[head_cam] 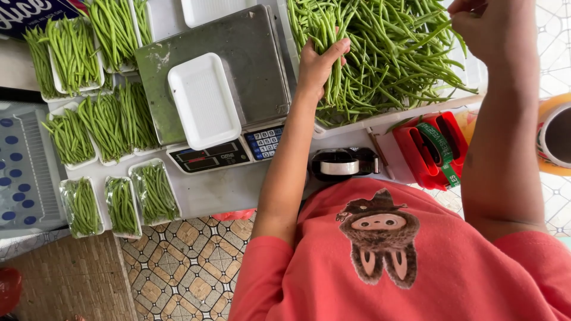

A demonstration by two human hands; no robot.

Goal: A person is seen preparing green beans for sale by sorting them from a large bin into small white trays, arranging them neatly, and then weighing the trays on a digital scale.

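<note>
Here, items run left to right.
Filled trays [71, 56]: white foam trays of green beans on the worktop [220, 190], some film-wrapped.
Scale [238, 65]: steel platform carrying one empty white tray [203, 100].
Left hand [318, 62]: fingers closed round a bunch of beans [333, 35] at the near edge of the loose heap [386, 53].
Handling: beans appear light, slender and springy; they snap if bent. Grip mid-length, bundle aligned, moderate squeeze.
Right hand [476, 21]: partly cut off at the frame's top; probably pinching a few stems.
Tape dispenser [431, 148]: red, right of the scale.
</note>
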